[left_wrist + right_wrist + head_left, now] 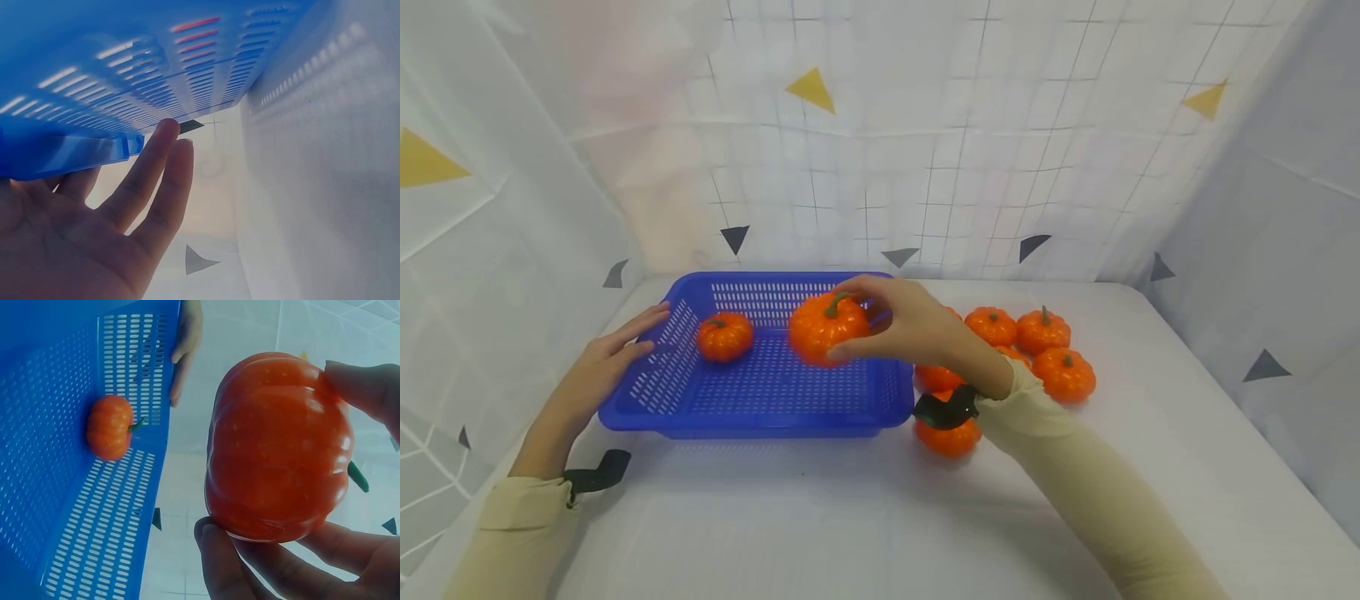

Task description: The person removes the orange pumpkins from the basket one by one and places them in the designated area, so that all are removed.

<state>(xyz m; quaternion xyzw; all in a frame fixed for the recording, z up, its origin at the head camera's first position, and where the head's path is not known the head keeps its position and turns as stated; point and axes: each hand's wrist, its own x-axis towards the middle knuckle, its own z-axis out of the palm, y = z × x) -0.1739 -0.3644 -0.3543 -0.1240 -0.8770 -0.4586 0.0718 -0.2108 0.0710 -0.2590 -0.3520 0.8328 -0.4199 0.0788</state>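
My right hand [891,321] grips a small orange pumpkin [820,331] with a green stem, thumb on one side and fingers on the other. It is held above the blue plastic basket [760,421], toward its right part. Another pumpkin [725,337] sits inside the basket, near the left end. My left hand [606,358] rests at the basket's left rim. In the left wrist view, two fingers of this hand [81,237] stretch straight along the outside of the slotted wall; other fingertips are hidden behind the rim.
Several more pumpkins [1064,375] lie on the white table [865,517] right of the basket, some partly hidden by my right forearm. One pumpkin [951,437] sits near the basket's front right corner. White sheets [880,150] with triangles stand at the back and sides.
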